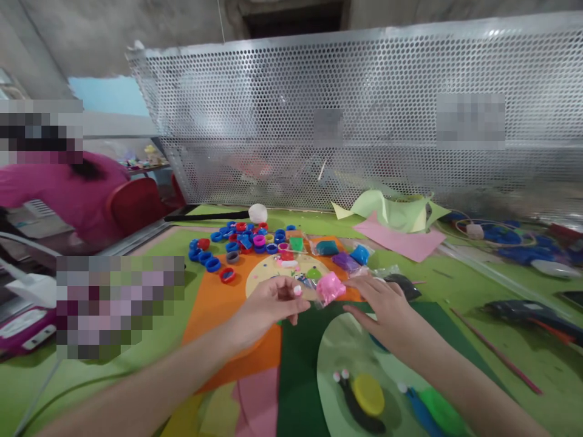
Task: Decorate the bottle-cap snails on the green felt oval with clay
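My left hand (276, 301) is closed in a pinch, with a small white and pink ball (297, 291) between thumb and fingers. Over the board on the right, my right hand (380, 303) has its fingers stretched out and holds nothing I can see. Its fingertips are by the right edge of a bright pink clay lump (331, 287) in clear plastic; I cannot tell whether they touch it. Beneath that hand, a pale green shape on dark green card (298, 376) carries a black clay snail with a yellow shell (368, 394) and a blue one with a green shell (439, 408).
Several blue, red and pink rings (246, 238) lie in a heap behind my left hand. Bagged clay, a blue packet (361, 254) among it, sits farther back. At right are a glue gun (528, 315) and a thin red stick (496, 350). A perforated metal panel (364, 121) stands behind.
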The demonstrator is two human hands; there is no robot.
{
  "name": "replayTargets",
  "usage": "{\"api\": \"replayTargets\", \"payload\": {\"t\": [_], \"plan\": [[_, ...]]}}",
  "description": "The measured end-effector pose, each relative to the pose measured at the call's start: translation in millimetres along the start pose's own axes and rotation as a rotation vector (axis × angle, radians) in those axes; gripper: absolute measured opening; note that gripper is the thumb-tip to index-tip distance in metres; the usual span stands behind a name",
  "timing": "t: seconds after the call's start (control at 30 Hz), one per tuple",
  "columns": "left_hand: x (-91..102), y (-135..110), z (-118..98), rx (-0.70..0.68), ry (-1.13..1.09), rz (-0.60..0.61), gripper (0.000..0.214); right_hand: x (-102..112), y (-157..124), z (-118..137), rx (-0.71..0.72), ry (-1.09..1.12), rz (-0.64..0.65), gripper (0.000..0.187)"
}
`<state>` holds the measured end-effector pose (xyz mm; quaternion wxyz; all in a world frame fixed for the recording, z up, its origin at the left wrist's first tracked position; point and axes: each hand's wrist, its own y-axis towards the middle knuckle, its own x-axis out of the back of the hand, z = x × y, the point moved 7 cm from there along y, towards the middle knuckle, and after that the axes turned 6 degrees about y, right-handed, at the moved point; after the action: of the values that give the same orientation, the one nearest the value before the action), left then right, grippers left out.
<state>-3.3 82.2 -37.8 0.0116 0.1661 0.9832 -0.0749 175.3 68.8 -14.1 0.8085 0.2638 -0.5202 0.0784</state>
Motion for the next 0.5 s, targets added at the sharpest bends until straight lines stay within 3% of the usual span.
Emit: {"api": "replayTargets", "payload": {"t": [0.27,0.5], "plan": [[-7.1,-5.9,-2.8,-0.05,0.15,0.028,0.021,9.1,-2.7,-15.2,-0.04,-0.056,-0.082,0.027],[-7.3,-6.5,-3.1,-0.107,0.19,0.063,0.013,17.4,1.0,-50.4,-0.233,-0.081,-0.099,0.028]]}}
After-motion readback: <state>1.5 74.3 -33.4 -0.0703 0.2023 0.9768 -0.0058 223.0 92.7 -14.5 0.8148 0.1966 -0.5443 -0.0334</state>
